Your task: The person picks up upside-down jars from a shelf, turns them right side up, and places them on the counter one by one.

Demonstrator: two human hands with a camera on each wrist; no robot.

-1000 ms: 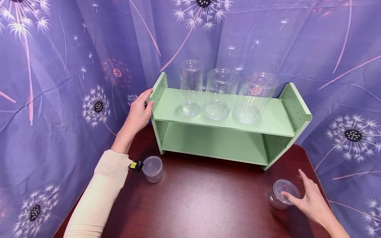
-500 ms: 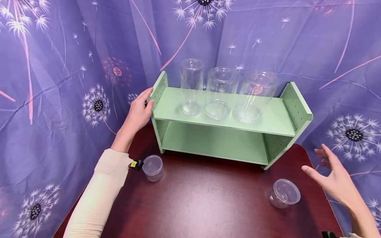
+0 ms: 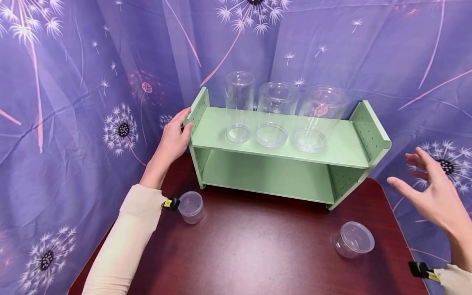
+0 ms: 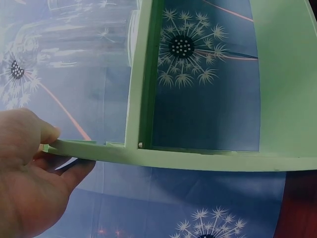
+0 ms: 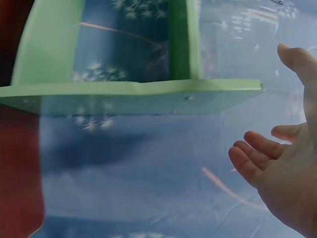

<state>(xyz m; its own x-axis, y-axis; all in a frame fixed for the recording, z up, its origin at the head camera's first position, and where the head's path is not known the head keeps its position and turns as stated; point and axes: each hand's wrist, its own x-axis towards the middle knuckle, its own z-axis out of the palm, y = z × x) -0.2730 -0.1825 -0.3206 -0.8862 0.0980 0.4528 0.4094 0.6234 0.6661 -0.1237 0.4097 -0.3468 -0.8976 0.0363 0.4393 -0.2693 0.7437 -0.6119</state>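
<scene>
A green two-tier shelf (image 3: 265, 174) stands on the dark red table. My left hand (image 3: 174, 137) grips the upper part of its left side panel; in the left wrist view the thumb (image 4: 48, 133) lies inside and the fingers (image 4: 79, 173) outside. My right hand (image 3: 436, 192) is in the air to the right of the shelf, thumb and fingers spread, holding nothing. In the right wrist view it is apart from the right side panel (image 5: 208, 85). Three clear cylinders, one narrow (image 3: 239, 107) and two wider (image 3: 276, 114) (image 3: 318, 119), stand on the upper tier.
A small clear round tub (image 3: 191, 208) sits on the table (image 3: 250, 254) near my left wrist. Another clear tub (image 3: 353, 241) sits at the right, near the table's right edge. A purple dandelion-print curtain (image 3: 140, 49) surrounds the back and sides.
My right hand has left the right-hand tub and moved up and to the right, beside the shelf's right end. My left hand has stayed on the left side panel.
</scene>
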